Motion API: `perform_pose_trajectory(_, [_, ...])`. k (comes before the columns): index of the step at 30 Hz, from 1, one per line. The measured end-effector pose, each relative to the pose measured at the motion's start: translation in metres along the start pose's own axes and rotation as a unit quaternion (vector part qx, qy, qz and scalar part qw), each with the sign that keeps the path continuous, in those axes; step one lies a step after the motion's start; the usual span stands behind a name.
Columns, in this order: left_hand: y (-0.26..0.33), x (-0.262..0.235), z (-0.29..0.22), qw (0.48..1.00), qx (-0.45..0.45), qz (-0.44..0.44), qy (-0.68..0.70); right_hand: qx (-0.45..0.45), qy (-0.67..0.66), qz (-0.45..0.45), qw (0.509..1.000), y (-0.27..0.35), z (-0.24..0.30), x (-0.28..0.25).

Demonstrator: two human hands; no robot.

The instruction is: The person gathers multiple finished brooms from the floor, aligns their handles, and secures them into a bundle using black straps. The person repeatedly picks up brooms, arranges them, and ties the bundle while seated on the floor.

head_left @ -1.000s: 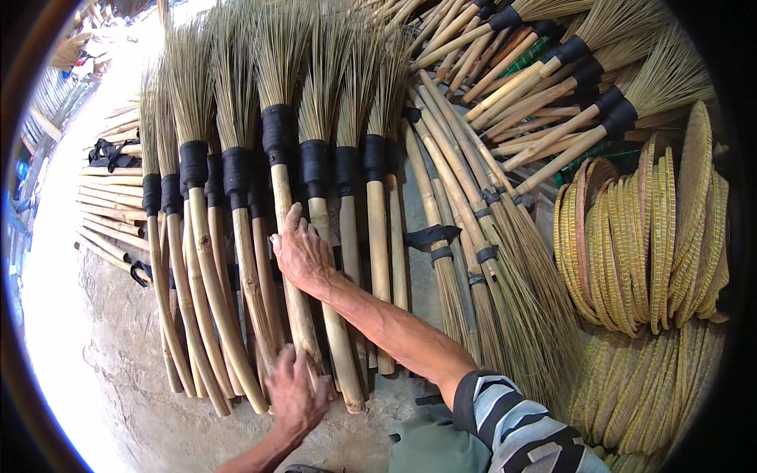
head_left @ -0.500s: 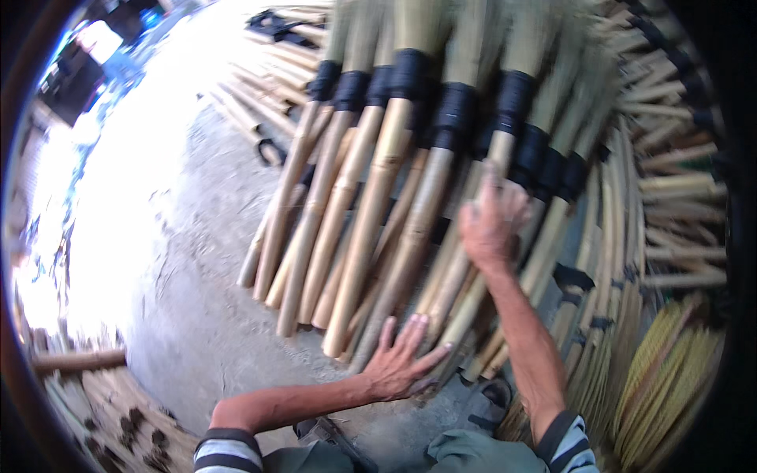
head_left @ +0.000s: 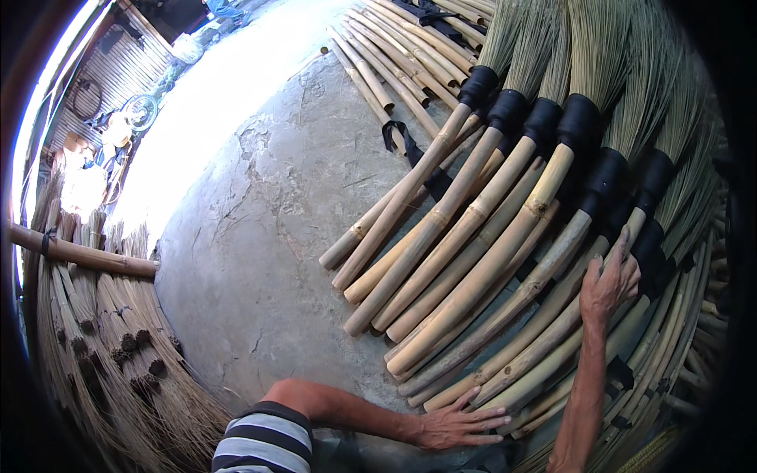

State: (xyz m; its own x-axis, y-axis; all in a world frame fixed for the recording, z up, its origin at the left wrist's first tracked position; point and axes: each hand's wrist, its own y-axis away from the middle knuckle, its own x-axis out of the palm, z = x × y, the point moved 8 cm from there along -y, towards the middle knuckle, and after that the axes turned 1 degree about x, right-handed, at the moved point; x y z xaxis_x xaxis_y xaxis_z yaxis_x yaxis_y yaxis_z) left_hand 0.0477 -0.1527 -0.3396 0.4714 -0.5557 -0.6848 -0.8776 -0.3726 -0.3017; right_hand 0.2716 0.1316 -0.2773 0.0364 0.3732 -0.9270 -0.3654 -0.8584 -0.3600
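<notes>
The brooms [head_left: 473, 260] fan from lower centre toward the upper right (handle ends nearest), the left hand [head_left: 457, 427] flat, fingers spread, at those ends, the right hand [head_left: 609, 282] open-palmed higher up.

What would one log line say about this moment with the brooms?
left hand: flat at bamboo handle ends | right hand: resting on broom handles | brooms: side by side on concrete floor

View swung further left; left hand [head_left: 457, 426] now flatter at bamboo broom handles' [head_left: 473, 260] ends.
</notes>
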Motion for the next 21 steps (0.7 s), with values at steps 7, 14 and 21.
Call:
perform_pose_trajectory(7, [0.010,0.023,0.009,0.997,0.052,0.045,0.018,-0.025,0.012,0.051,0.998,0.020,0.009,-0.010])
perform_pose_trajectory(14, [0.008,0.016,0.007,0.992,0.084,0.092,0.036,-0.098,0.027,0.075,0.992,0.052,0.028,-0.016])
perform_pose_trajectory(21, [-0.039,0.000,0.036,0.995,0.070,0.052,0.048,-0.103,0.004,0.072,0.992,0.038,0.023,-0.015])
